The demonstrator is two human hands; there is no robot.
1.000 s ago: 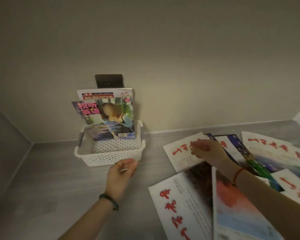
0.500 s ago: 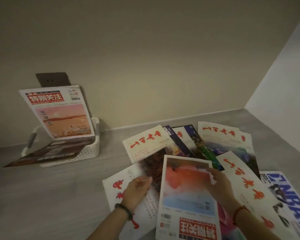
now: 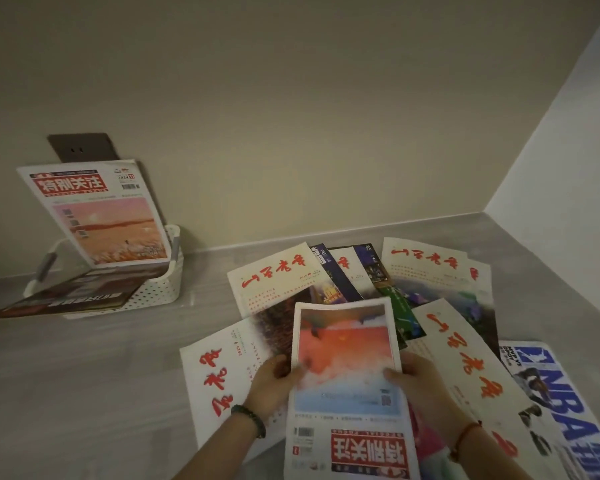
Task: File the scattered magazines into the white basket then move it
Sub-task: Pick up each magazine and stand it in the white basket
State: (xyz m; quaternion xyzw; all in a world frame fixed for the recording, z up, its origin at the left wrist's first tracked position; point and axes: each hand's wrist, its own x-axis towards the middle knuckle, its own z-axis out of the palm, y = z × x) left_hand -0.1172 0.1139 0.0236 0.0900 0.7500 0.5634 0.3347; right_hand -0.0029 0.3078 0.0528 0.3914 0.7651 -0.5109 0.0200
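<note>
A magazine with a red-and-blue cover (image 3: 347,368) is raised a little above the scattered pile, its title upside down at the near end. My left hand (image 3: 274,379) grips its left edge and my right hand (image 3: 416,379) grips its right edge. The white perforated basket (image 3: 160,289) stands at the far left against the wall. One magazine (image 3: 101,216) stands upright in it, leaning back. A dark magazine (image 3: 66,296) has fallen forward over the basket's front rim.
Several magazines with red script titles (image 3: 278,278) fan out over the grey surface, and a blue NBA magazine (image 3: 561,403) lies at the right. A dark wall socket (image 3: 80,147) sits behind the basket. Walls close the back and right.
The view swung right from the basket to the pile. The front magazine in the basket tipped forward over its rim. Both hands moved onto the red-and-blue magazine and took hold of its edges.
</note>
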